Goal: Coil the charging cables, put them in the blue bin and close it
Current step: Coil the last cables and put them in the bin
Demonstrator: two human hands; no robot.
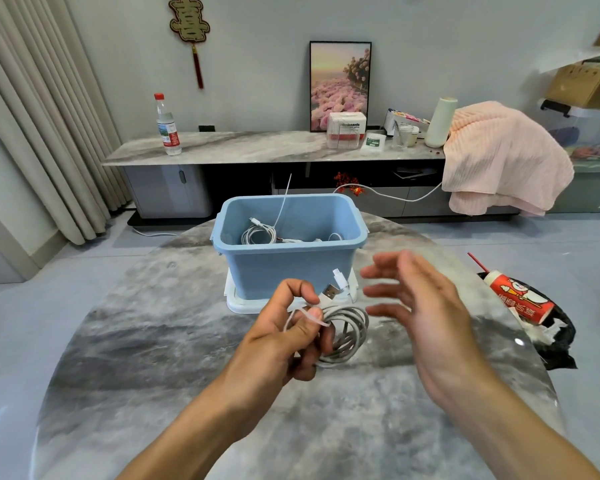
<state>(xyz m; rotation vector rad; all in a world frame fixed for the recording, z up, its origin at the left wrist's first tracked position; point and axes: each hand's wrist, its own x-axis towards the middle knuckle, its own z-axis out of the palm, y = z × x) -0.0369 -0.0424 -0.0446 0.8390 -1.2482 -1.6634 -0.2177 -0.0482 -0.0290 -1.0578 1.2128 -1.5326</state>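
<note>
My left hand grips one coiled white charging cable above the grey marble worktop, thumb and fingers curled round the loops — two plugs stick up. Behind it, one open blue plastic bin holds at least one more white coiled cable. My right hand hovers wide, fingers spread — touching nothing.
</note>
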